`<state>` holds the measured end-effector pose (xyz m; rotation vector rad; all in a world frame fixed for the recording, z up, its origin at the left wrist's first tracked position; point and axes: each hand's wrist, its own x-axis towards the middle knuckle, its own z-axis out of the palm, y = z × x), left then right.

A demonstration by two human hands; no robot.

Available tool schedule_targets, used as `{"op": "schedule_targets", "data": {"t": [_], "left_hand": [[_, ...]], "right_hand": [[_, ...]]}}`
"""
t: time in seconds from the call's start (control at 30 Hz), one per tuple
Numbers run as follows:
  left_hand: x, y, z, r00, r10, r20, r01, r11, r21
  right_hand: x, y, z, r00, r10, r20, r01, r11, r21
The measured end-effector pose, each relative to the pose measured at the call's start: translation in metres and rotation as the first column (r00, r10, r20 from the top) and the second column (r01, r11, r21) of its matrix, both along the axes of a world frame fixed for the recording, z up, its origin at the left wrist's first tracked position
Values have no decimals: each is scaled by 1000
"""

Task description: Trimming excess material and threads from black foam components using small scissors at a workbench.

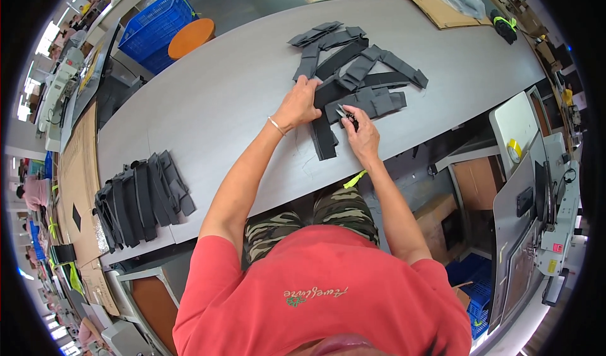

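My left hand has its fingers pressed on the end of a dark grey fabric strip on the table. In my right hand is a small pair of thread snips, its metal tips pointing up and left beside the strips. One strip hangs toward me between both hands. Beyond them lies a loose heap of folded dark grey strips, crossing over one another. A second, neater row of dark strips lies side by side at the table's left end.
The grey table curves across the view. Flat cardboard and clear plastic lie at its far right. A blue crate and an orange round stool stand beyond. To the right is a sewing machine.
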<state>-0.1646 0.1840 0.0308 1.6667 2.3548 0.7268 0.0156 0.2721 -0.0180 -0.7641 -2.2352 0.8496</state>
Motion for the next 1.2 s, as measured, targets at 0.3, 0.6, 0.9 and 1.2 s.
{"op": "schedule_targets", "data": {"t": [0.3, 0.6, 0.9, 1.2], "left_hand": [[31, -63, 43, 228, -224, 947, -446, 841, 306], [60, -144, -1, -45, -213, 976, -629, 765, 138], [68, -153, -10, -179, -370, 912, -638, 749, 179], [68, -163, -9, -50, -329, 943, -518, 816, 257]], "right_hand": [[4, 1, -1, 999, 17, -31, -18, 999, -43], [-6, -29, 48, 985, 136, -102, -133, 991, 31], [-74, -40, 48, 964, 265, 40, -249, 830, 498], [-99, -41, 29, 913, 339, 225, -407, 743, 531]]}}
